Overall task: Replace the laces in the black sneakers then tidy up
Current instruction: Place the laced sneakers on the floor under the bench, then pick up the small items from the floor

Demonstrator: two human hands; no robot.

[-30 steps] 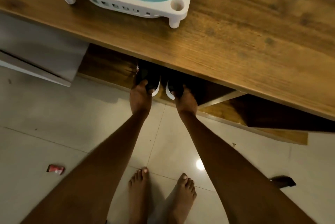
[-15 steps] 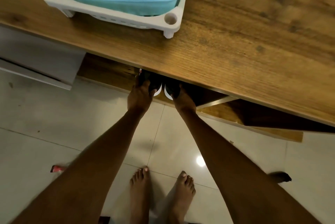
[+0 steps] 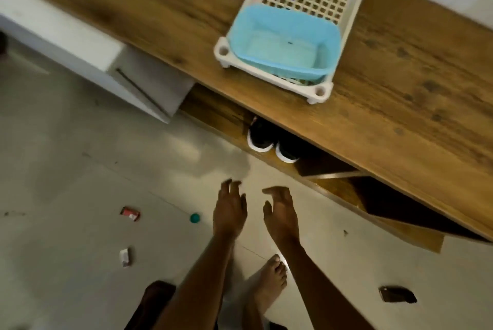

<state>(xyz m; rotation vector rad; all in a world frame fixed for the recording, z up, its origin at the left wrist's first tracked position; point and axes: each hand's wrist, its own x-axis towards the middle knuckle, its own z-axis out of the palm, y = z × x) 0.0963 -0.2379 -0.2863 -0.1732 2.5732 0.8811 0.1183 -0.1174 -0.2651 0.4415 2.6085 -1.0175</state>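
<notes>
Mostly hidden under tabletop — sneakers, heels showing; hands blurred.

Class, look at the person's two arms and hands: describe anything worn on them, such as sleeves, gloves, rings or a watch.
Both forearms are bare, with no sleeves in view. The left hand and right hand wear no gloves, and no watch or bracelet shows at either wrist. The picture is too blurred to tell about rings.

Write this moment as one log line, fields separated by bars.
left hand: open, empty | right hand: open, empty | black sneakers: side by side under wooden top
</notes>
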